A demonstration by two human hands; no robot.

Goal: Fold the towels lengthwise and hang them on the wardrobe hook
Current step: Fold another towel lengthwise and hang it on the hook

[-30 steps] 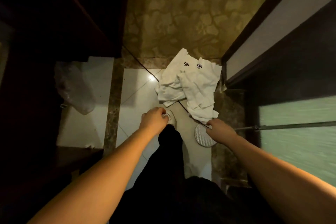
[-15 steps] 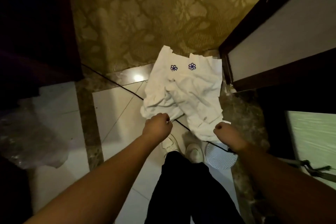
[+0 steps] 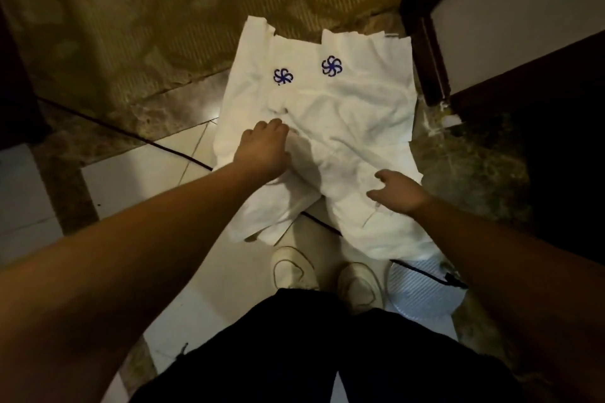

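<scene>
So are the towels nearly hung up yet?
Not yet. Nothing looks done: both white towels lie crumpled on the floor tiles, unfolded, and no hook is in view. In hand: the left hand reaches onto the left towel, and the right hand hovers open over the other. Folding lengthwise and hanging are both left.

Both forearms bare to the frame edge, no sleeves, watch or rings visible. Left hand (image 3: 263, 149) centre frame, right hand (image 3: 397, 191) right of centre. Black trousers (image 3: 294, 347) fill lower centre. Pale, off-white lace-up shoes (image 3: 293, 268) just above trouser hems; laces loosely looped on both.
</scene>
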